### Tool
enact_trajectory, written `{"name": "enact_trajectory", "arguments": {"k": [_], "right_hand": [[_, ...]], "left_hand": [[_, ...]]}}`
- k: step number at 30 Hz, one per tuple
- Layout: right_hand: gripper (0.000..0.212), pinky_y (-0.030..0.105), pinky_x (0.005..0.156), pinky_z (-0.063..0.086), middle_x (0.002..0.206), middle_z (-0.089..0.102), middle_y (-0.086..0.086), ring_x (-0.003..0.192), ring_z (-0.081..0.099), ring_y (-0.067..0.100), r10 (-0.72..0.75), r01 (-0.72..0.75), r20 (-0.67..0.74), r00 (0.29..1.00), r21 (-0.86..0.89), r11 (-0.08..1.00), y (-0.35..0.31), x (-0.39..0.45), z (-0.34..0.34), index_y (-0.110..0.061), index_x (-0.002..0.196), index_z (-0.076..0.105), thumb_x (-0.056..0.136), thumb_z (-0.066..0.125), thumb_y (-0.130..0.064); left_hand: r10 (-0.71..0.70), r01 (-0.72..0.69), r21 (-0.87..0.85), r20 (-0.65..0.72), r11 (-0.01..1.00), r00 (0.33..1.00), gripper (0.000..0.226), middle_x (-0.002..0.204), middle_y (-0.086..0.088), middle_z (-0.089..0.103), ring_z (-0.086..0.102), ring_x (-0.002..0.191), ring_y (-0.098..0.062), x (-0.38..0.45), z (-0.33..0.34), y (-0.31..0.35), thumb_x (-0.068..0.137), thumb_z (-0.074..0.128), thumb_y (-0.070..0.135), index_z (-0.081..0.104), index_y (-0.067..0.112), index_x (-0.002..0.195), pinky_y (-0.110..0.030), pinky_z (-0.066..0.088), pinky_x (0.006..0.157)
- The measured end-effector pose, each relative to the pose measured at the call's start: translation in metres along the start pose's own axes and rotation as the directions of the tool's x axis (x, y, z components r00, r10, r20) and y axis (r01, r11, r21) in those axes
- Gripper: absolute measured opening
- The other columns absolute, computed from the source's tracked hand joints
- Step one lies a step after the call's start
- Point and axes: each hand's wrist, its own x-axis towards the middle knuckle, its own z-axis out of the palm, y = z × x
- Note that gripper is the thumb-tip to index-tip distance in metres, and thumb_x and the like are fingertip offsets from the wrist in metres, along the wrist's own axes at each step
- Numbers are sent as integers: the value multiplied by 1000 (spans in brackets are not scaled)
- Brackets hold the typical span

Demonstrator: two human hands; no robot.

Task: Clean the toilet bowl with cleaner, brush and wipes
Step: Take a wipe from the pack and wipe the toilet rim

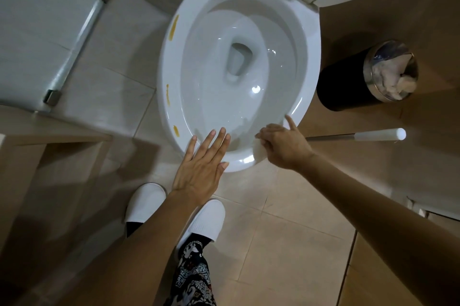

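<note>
Our right hand [283, 146] pinches one white wipe [260, 152] against the near rim of the toilet bowl [239, 32], index finger extended; our left hand [201, 164] hovers flat, fingers spread. Step judged: wiping the rim. Next: work left toward five yellow stains [173, 30]. One brush handle [378, 134] right, one bin [366, 76]

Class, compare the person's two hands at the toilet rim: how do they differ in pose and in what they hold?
The left hand lies flat, fingers spread, empty; the right hand is curled around a white wipe. The left hand sits at the front of the rim; the right hand is further right. Both are bare.
</note>
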Motion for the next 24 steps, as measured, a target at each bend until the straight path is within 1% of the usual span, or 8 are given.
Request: {"name": "enact_trajectory", "arguments": {"k": [4, 8, 10, 13, 15, 17, 20, 24], "right_hand": [[37, 49, 117, -1, 122, 64, -3, 123, 51, 14, -101, 105, -39, 994, 108, 989, -23, -6, 17, -20, 126, 61, 95, 42, -20], [35, 47, 118, -4, 126, 62, -6, 126, 49, 10, -51, 54, -33, 998, 125, 991, -2, -3, 11, -23, 126, 61, 96, 43, -21], [34, 48, 118, 2, 121, 63, -5, 123, 51, 12, -37, 48, -92, 995, 113, 992, 1, -4, 14, -21, 123, 63, 96, 44, -19], [37, 52, 113, 21, 117, 66, 1, 120, 56, 23, -6, 21, -217, 976, 71, 997, -16, -15, 31, -14, 120, 65, 91, 42, -16], [40, 53, 110, 29, 118, 66, 5, 117, 58, 27, 7, 20, -278, 961, 97, 995, -35, -22, 41, -11, 119, 65, 86, 43, -17], [38, 52, 109, 31, 113, 68, 5, 111, 61, 27, -11, 50, -311, 950, 118, 992, -60, -23, 46, -10, 116, 67, 82, 50, -15], [34, 48, 110, 29, 107, 71, 3, 103, 64, 23, -9, 75, -353, 936, 174, 982, -84, -19, 48, -11, 113, 68, 83, 53, -14], [32, 54, 109, 29, 107, 71, 1, 104, 66, 21, -8, 70, -363, 932, 159, 985, -63, -17, 48, -15, 111, 70, 80, 60, -13]], "left_hand": [[0, 0, 3, -1, 1000, 1000, 57, 159, -3, 11, 10, 146, -19, 0, -1, 0, 100, 12, 39, 10, 15, 151, -46, 9, 116], [4, -4, 4, 12, 1000, 1000, 57, 159, -3, 10, 11, 146, -19, 0, -1, 0, 100, 8, 39, 11, 15, 152, -45, 7, 116], [9, -9, -2, 16, 1000, 1000, 58, 160, -2, 8, 8, 146, -18, -1, 0, -1, 100, 8, 40, 10, 15, 152, -45, 7, 116], [22, -21, -6, 22, 1000, 1000, 57, 159, -3, 10, 9, 146, -17, -8, -1, -8, 101, 8, 40, 12, 13, 152, -43, 9, 116], [25, -24, -10, 22, 1000, 999, 58, 159, -3, 12, 11, 145, -17, -17, -2, -12, 102, 5, 40, 14, 12, 152, -41, 9, 116], [20, -19, -23, 24, 1000, 1000, 58, 159, -4, 11, 11, 146, -18, -28, -2, -16, 102, 7, 40, 14, 11, 152, -40, 8, 116], [-4, 6, -34, 37, 999, 999, 59, 159, -4, 9, 9, 146, -17, -43, 0, -21, 100, 18, 38, 13, 11, 152, -39, 6, 117], [-13, 15, -32, 45, 999, 999, 59, 160, -3, 9, 8, 146, -15, -51, -3, -25, 100, 21, 38, 13, 11, 152, -39, 4, 118]]}}
